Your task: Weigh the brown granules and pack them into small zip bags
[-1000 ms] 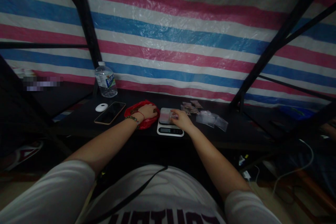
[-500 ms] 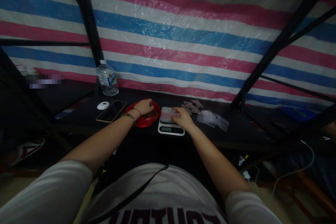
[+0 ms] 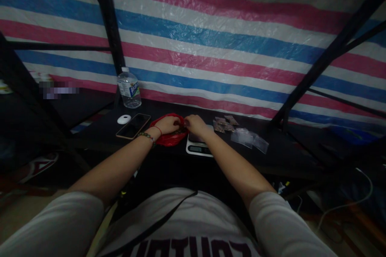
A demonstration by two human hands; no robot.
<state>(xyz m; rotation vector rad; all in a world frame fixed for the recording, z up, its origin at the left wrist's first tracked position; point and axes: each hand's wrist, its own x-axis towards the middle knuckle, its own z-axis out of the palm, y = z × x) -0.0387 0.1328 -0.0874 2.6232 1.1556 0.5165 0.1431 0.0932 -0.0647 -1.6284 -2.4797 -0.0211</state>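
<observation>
My left hand (image 3: 167,124), with a beaded bracelet and a red string at the wrist, reaches into a red plastic bag (image 3: 171,141). Its fingers are curled at the brown, loose contents (image 3: 181,130); what they hold is too small to make out. At the bag's right rim, my right hand (image 3: 196,125) has its fingers pinched together close to the left fingertips. Whatever is between them is hidden or too dim to name. Below the right wrist sits a white digital scale (image 3: 198,149), its plate partly covered by that hand and forearm.
Several small filled bags (image 3: 223,123) lie right of the scale, with flat clear zip bags (image 3: 250,138) beside them. Left of the red bag are a phone (image 3: 133,125), a white rounded case (image 3: 124,119) and a plastic bottle (image 3: 129,89). Black metal posts (image 3: 110,20) frame the table.
My right hand has moved left off the scale plate, where it held a clear bag, to the red bag's rim. My left hand stays in the red bag. The view has shifted slightly.
</observation>
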